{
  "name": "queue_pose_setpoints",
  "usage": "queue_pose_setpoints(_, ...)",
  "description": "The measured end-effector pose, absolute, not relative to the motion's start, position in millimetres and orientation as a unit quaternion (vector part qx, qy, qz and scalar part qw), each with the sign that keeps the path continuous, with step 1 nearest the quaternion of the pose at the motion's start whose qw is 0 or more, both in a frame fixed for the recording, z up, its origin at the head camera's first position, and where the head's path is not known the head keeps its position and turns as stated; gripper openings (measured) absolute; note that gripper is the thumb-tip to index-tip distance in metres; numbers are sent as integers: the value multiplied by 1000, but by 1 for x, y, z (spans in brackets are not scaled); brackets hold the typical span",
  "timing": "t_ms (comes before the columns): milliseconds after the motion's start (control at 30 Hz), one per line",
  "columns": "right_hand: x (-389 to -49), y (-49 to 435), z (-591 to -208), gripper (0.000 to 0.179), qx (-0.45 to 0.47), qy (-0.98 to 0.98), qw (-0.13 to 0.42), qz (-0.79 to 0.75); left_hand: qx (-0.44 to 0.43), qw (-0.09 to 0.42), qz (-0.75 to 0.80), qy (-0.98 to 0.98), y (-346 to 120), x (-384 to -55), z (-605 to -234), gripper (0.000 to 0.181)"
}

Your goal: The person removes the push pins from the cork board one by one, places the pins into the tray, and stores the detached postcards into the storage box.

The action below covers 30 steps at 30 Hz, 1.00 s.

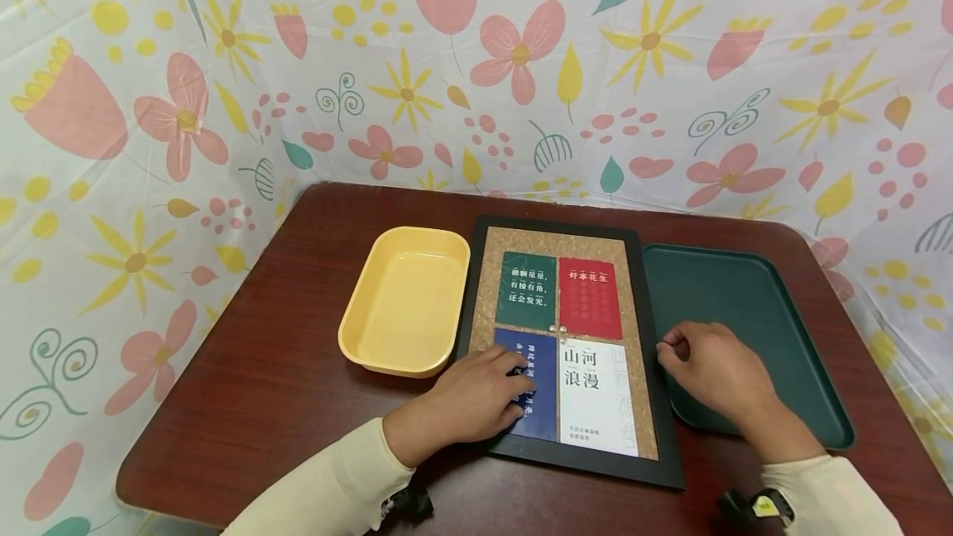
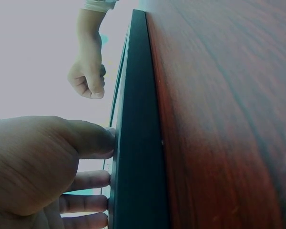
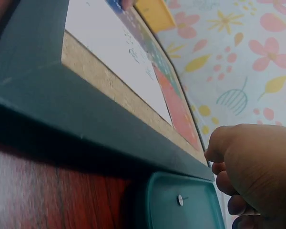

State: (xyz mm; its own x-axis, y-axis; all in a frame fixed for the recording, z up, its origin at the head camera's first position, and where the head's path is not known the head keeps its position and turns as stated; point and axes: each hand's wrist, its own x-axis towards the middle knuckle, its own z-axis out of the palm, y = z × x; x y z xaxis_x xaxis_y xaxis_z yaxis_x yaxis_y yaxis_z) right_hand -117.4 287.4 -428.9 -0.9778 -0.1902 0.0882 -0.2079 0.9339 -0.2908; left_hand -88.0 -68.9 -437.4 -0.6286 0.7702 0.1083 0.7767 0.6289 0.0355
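Note:
A cork board (image 1: 487,271) in a black frame lies on the table, bearing a green card (image 1: 527,313), a red card (image 1: 599,313), a blue card (image 1: 542,420) and a white card (image 1: 596,408). Three silvery pins (image 1: 562,329) stand where the cards' inner corners meet. My left hand (image 1: 476,395) rests on the blue card, its fingers fairly straight and covering part of the text. Beside the frame's right edge, my right hand (image 1: 718,370) hovers with curled fingers over the green tray. No object shows in it, though its fingertips are partly hidden.
Left of the board stands a yellow tray (image 1: 405,304). The dark green tray (image 1: 744,288) lies to the right, and a thumbtack (image 3: 180,200) sits in it. Reddish-brown tabletop (image 1: 253,337) shows around them; flowered cloth (image 1: 447,106) hangs behind.

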Motion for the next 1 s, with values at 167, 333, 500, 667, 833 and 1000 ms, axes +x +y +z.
queue_pose_setpoints(167,-120,278,-430,16,108,-981,37,158,-428,41,-40,-902,-69,-88,-437,28)
queue_pose_setpoints(333,-122,270,-432,20,133,-975,67,167,-427,39,-41,-902,-69,-88,-436,28)
queue_pose_setpoints(500,-123,261,-435,26,150,-970,84,173,-427,37,-42,-902,-69,-88,-436,28)
queue_pose_setpoints(667,-123,252,-436,25,162,-967,92,173,-427,39,-42,-903,-69,-87,-436,28)
queue_pose_setpoints(833,-125,240,-435,26,172,-966,81,173,-426,37,-43,-903,-70,-87,-436,29)
queue_pose_setpoints(1000,-126,232,-435,30,175,-968,72,167,-427,38,-42,-902,-70,-88,-437,29)
